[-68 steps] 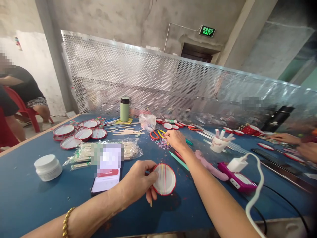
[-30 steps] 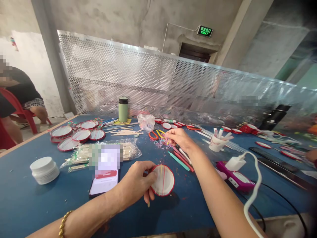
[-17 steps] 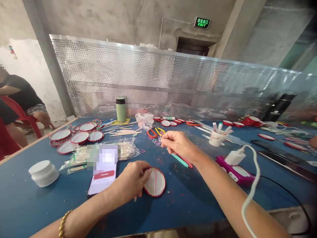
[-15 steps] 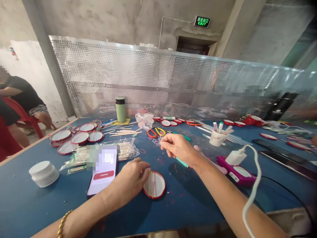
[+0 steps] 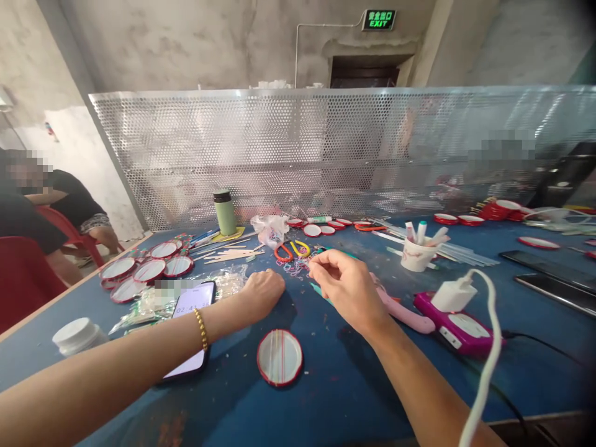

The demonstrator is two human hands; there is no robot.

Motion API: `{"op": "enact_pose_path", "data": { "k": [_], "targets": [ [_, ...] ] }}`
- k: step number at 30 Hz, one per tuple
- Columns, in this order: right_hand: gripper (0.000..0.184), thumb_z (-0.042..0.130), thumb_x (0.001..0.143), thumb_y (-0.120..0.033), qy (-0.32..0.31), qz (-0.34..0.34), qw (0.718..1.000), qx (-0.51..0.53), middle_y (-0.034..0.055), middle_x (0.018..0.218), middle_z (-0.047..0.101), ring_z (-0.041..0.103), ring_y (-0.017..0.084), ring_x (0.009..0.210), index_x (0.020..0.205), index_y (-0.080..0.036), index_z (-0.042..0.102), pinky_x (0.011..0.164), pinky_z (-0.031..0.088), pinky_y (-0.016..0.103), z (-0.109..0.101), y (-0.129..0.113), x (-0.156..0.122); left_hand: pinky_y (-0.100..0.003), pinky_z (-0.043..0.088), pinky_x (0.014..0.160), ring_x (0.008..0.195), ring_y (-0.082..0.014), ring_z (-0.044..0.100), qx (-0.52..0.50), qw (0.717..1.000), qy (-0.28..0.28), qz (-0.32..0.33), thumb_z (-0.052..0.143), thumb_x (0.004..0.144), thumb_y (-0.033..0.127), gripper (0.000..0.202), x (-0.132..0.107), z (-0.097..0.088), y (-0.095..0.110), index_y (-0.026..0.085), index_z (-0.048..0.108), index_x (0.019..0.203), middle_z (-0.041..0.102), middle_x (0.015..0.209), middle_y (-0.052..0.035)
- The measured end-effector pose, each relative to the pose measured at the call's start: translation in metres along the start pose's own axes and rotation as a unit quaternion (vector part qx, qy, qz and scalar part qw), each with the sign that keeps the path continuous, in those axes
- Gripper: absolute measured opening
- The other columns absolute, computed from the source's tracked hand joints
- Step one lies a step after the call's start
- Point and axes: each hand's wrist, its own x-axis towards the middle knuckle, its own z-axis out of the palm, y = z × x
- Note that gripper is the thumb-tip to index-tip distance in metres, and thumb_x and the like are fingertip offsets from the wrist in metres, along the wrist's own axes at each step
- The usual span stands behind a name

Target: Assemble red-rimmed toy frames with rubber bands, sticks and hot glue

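Observation:
A round white disc with a red rim [image 5: 267, 357] lies flat on the table in front of me, thin pale and reddish bands stretched across it. Neither hand touches it. My left hand [image 5: 265, 293] is closed beyond it, knuckles up, beside a clear plastic packet [image 5: 230, 277] of sticks; its fingertips are hidden. My right hand [image 5: 342, 282] pinches thumb and fingers together near a loose heap of small coloured rubber bands [image 5: 294, 267]. Whatever either hand holds is hidden or too small to make out. Red-and-yellow-handled pliers [image 5: 282, 252] lie just behind the heap.
Under my left forearm lies a phone [image 5: 190, 366], with a white jar [image 5: 79, 336] further left. More red-rimmed discs [image 5: 149, 270] are piled beyond. A green bottle [image 5: 226, 214], a cup of pens [image 5: 415, 256] and a purple power strip [image 5: 465, 329] with a white cable stand around. A perforated metal screen [image 5: 279, 143] closes the back.
My left hand has left the disc's edge and moved forward, closing. The right hand stays pinched near the rubber bands. The phone screen now displays a timer, and the view has shifted.

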Motion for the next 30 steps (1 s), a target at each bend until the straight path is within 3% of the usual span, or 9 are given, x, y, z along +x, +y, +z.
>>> {"op": "enact_pose_path", "data": {
  "k": [4, 10, 12, 15, 17, 20, 22, 27, 30],
  "targets": [
    [0.017, 0.058, 0.084, -0.030, 0.088, 0.008, 0.995, 0.049, 0.0018, 0.065, 0.063, 0.051, 0.010, 0.049, 0.078, -0.015, 0.063, 0.046, 0.040, 0.021, -0.012, -0.006, -0.001, -0.037, 0.051, 0.075, 0.087, -0.0300, 0.068, 0.023, 1.000, -0.009, 0.011, 0.046, 0.082, 0.003, 0.024, 0.031, -0.007, -0.008, 0.007, 0.067, 0.093, 0.068, 0.094, -0.0205],
    [0.016, 0.060, 0.084, -0.030, 0.095, 0.016, 0.993, 0.073, 0.0029, 0.068, 0.065, 0.054, 0.011, 0.052, 0.080, -0.015, 0.064, 0.048, 0.042, 0.021, -0.013, -0.001, 0.001, -0.029, 0.046, 0.071, 0.081, -0.0197, 0.063, -0.070, 0.987, 0.143, -0.003, 0.046, 0.084, 0.011, 0.022, 0.089, -0.022, -0.017, 0.012, 0.066, 0.093, 0.070, 0.089, -0.0126],
    [0.015, 0.059, 0.084, -0.030, 0.092, 0.022, 0.993, 0.067, 0.0030, 0.068, 0.065, 0.055, 0.012, 0.053, 0.080, -0.016, 0.064, 0.049, 0.043, 0.021, -0.013, 0.002, 0.002, -0.029, 0.046, 0.075, 0.083, -0.0188, 0.063, -0.118, 0.978, 0.169, 0.018, 0.048, 0.082, 0.010, 0.023, 0.094, -0.030, -0.016, 0.014, 0.068, 0.090, 0.071, 0.089, -0.0102],
    [0.015, 0.058, 0.085, -0.030, 0.093, 0.023, 0.994, 0.052, 0.0026, 0.068, 0.065, 0.054, 0.011, 0.052, 0.081, -0.016, 0.063, 0.050, 0.043, 0.022, -0.012, 0.003, 0.001, -0.029, 0.046, 0.074, 0.080, -0.0179, 0.063, -0.223, 0.950, 0.211, 0.051, 0.050, 0.081, 0.012, 0.020, 0.074, -0.047, -0.009, 0.014, 0.069, 0.085, 0.070, 0.083, -0.0078],
    [0.016, 0.057, 0.087, -0.030, 0.085, 0.014, 0.996, 0.036, 0.0020, 0.067, 0.064, 0.053, 0.011, 0.052, 0.081, -0.016, 0.063, 0.051, 0.043, 0.022, -0.009, 0.001, 0.000, -0.026, 0.047, 0.062, 0.064, -0.0147, 0.061, -0.365, 0.911, 0.184, 0.050, 0.050, 0.087, 0.024, 0.021, 0.046, -0.057, -0.001, 0.014, 0.068, 0.081, 0.065, 0.068, -0.0047],
    [0.014, 0.054, 0.088, -0.027, 0.070, -0.015, 0.997, 0.014, 0.0026, 0.070, 0.066, 0.057, 0.013, 0.056, 0.082, -0.017, 0.062, 0.054, 0.044, 0.023, 0.000, -0.003, -0.005, -0.025, 0.048, 0.054, 0.056, -0.0127, 0.059, -0.574, 0.811, 0.100, 0.054, 0.049, 0.091, 0.041, 0.034, 0.002, -0.061, 0.016, 0.013, 0.063, 0.077, 0.062, 0.065, -0.0038],
    [0.012, 0.052, 0.088, -0.023, 0.066, -0.044, 0.997, -0.005, 0.0042, 0.075, 0.068, 0.061, 0.015, 0.064, 0.083, -0.018, 0.062, 0.059, 0.046, 0.024, 0.008, -0.004, -0.009, -0.024, 0.048, 0.054, 0.055, -0.0123, 0.058, -0.640, 0.760, 0.104, 0.044, 0.055, 0.088, 0.045, 0.034, -0.020, -0.054, 0.026, 0.013, 0.061, 0.078, 0.061, 0.063, -0.0029],
    [0.011, 0.052, 0.089, -0.018, 0.063, -0.108, 0.990, -0.070, 0.0043, 0.074, 0.067, 0.062, 0.017, 0.066, 0.081, -0.018, 0.060, 0.060, 0.045, 0.025, 0.024, -0.003, -0.018, -0.022, 0.046, 0.054, 0.055, -0.0109, 0.057, -0.737, 0.659, 0.150, -0.029, 0.067, 0.081, 0.041, 0.031, -0.039, -0.032, 0.032, 0.012, 0.059, 0.078, 0.062, 0.063, -0.0026],
    [0.013, 0.052, 0.088, -0.015, 0.049, -0.118, 0.987, -0.102, 0.0039, 0.074, 0.067, 0.061, 0.016, 0.065, 0.078, -0.018, 0.059, 0.060, 0.043, 0.026, 0.028, -0.001, -0.021, -0.022, 0.045, 0.053, 0.056, -0.0108, 0.056, -0.764, 0.626, 0.149, -0.039, 0.068, 0.079, 0.036, 0.027, -0.040, -0.023, 0.030, 0.012, 0.058, 0.075, 0.061, 0.063, -0.0023]
  ]
}}
